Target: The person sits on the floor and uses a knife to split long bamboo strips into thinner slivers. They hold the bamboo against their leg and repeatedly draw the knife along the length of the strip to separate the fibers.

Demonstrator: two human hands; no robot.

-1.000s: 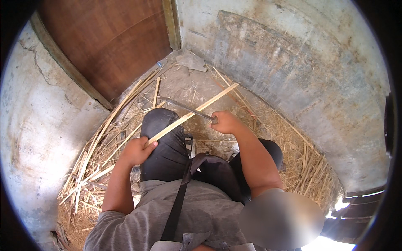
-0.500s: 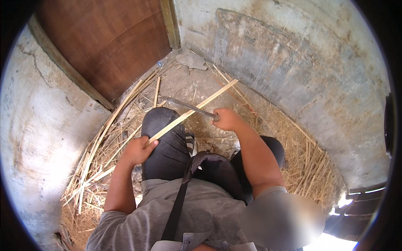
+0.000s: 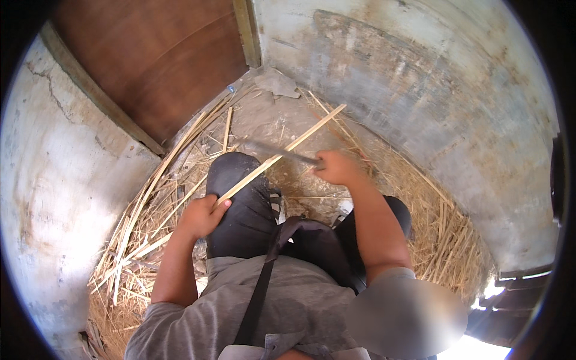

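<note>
Pinching its near end, the left hand (image 3: 203,216) holds a pale bamboo-like strip (image 3: 300,140) slanting forward and right over the left knee (image 3: 229,165). The right hand (image 3: 337,168), clenched around a dark long-bladed knife (image 3: 303,158), sits right of the strip, its blade crossing mid-length.

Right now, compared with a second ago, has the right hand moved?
Yes: the right hand has shifted slightly rightward, judged against the flat grey slab.

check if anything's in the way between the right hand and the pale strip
Only the knife in the right hand, blurred and crossing the pale strip in this view. Nothing else visible stands between that hand and the strip.
</note>
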